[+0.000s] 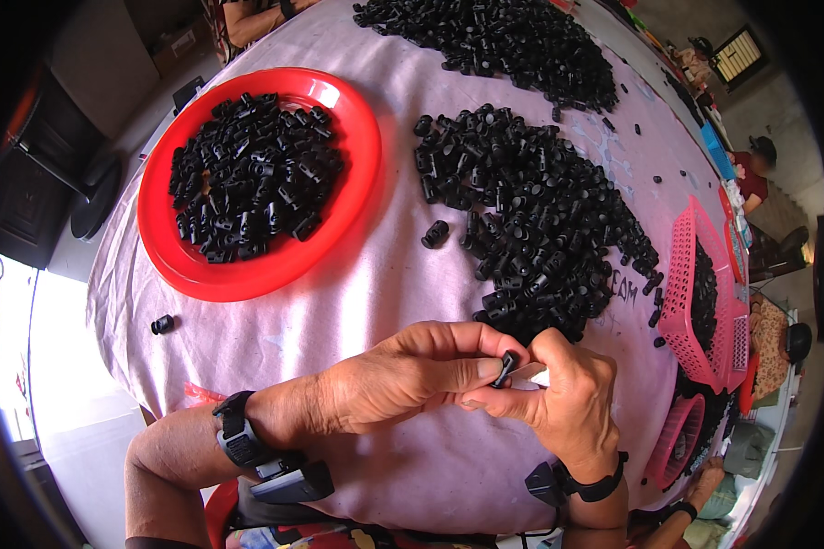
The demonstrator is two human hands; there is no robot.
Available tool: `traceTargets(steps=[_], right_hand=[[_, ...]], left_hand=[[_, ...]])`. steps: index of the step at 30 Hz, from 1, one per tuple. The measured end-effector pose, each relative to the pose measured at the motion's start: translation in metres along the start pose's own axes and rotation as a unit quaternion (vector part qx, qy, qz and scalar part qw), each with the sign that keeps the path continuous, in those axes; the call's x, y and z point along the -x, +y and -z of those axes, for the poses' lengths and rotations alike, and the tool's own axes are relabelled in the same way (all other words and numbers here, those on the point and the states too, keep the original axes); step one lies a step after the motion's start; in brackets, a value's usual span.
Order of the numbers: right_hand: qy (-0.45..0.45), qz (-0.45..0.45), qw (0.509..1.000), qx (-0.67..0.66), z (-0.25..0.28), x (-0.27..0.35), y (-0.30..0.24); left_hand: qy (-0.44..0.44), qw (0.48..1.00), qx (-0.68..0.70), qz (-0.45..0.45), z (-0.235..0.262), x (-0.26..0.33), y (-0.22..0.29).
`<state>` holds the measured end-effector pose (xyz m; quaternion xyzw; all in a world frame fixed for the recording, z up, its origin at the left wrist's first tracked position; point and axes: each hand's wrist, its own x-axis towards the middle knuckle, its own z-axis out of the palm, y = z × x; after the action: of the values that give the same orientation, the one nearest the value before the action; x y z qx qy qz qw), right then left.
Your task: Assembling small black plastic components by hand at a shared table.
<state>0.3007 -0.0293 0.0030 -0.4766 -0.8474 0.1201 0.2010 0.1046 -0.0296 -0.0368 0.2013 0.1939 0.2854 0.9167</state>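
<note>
Above the near part of the cloth, my left hand (394,380) is closed, pinching a small black plastic piece (504,370) between thumb and fingertips; it looks like a cord lock. My right hand (568,393) is closed around a small pale, flat tool (527,376), whose tip meets the black piece. Fingers cover most of the tool, so its exact kind is unclear. Just beyond my hands spreads a heap of loose black cord locks (545,220). A red round tray (362,197) at the left holds a pile of them. One stray cord lock (162,324) lies in front of the tray.
Pale pink cloth (403,284) covers the table. A larger heap of black pieces (513,46) lies at the far side. Pink baskets (682,274) stand along the right. Another person's arm (252,20) rests at the far left edge; other people (758,174) sit at the right.
</note>
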Motion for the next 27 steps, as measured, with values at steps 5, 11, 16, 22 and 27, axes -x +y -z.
traceTargets(steps=[5,11,16,22,27], right_hand=[[0.001,0.002,1.0,0.006,0.0001,0.0003,0.0003],[-0.004,0.001,1.0,0.008,0.0,0.0006,0.0008],[-0.011,0.008,1.0,0.018,0.0013,0.0003,-0.0002],[-0.022,0.005,1.0,0.02,0.0014,0.0003,-0.0004],[-0.032,0.002,0.999,0.022,0.0016,0.0007,-0.0007]], left_hand=[[-0.008,1.0,-0.009,-0.005,0.0005,-0.0004,-0.0006],[-0.017,0.999,-0.036,-0.011,0.0047,-0.0014,-0.003],[-0.016,0.998,-0.052,-0.023,0.0033,-0.0001,-0.0017],[-0.025,0.997,-0.063,-0.038,0.0046,-0.0009,-0.0026],[-0.022,0.995,-0.086,-0.041,0.0044,-0.001,-0.0022]])
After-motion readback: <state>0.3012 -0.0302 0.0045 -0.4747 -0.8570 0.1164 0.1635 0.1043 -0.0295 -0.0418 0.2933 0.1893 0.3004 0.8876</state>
